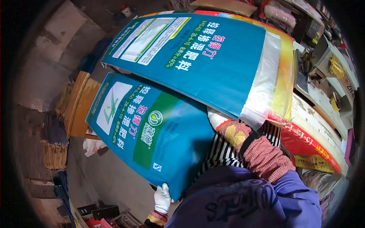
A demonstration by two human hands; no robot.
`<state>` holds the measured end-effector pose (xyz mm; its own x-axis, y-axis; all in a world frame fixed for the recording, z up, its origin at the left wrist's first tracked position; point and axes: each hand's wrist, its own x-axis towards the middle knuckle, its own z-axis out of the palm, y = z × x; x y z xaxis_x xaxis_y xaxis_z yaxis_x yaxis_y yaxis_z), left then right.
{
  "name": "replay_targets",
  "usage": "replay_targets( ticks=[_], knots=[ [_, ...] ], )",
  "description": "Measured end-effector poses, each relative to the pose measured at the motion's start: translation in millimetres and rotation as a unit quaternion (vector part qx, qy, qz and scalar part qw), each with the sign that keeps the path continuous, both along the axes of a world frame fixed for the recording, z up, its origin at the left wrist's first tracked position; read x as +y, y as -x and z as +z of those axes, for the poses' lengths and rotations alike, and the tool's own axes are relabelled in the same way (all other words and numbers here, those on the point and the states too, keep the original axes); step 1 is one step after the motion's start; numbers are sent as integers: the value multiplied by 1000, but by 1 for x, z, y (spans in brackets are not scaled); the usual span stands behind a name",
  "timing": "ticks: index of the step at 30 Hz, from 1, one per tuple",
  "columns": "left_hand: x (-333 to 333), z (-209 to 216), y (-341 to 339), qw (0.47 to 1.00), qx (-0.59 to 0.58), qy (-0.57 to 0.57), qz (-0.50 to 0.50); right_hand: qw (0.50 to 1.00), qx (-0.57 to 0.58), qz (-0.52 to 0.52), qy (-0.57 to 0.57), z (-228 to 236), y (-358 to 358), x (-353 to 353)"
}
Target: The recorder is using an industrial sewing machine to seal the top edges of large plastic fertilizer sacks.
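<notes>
A flat teal plastic sack (171, 125) with a green band and white printing slants down from the table toward my lap. My left hand (162, 198), in a white glove, pinches its lower edge near the corner. My right hand (217, 117), also gloved, is at the sack's right edge, against the near edge of the stacked sacks. Its fingers are hidden there, so its grip does not show. The stack of similar teal sacks (213, 68) lies flat, with a clear plastic liner (266, 79) sticking out at its right end.
Yellow and red sacks (310, 146) lie under and beside the stack. At the right stands a grey sewing machine (330, 60) on a worktable. A brown wooden panel (81, 104) stands left of the sack. Bundles of folded sacks (55, 152) are piled farther left. Assorted items (104, 216) lie at the lower left.
</notes>
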<state>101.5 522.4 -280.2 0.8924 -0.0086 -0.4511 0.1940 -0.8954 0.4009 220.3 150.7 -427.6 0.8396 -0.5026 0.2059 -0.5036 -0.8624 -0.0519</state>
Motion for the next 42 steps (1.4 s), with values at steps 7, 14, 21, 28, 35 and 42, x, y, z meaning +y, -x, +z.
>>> replay_targets(
  ticks=[7, 14, 21, 28, 35, 42],
  knots=[
    [-37, 60, -94, 866, 29, -384, -318, 995, 66, 63, -31, -36, 24, -6],
    [-231, 18, -144, 794, -332, 134, -490, 982, 51, 43, -175, -13, 56, -19],
    [-287, -173, -201, 704, -230, -191, -644, 958, -34, 81, -273, 104, 122, -33],
    [-277, -162, -209, 656, -283, -163, -680, 483, -401, 420, -655, 305, 203, -95],
    [-327, 40, -97, 572, -105, 6, -814, 458, -514, 507, -519, 344, 235, -83],
    [-361, 142, -58, 698, 169, 135, -682, 429, -529, 560, -471, 346, 240, -65]
  ],
)
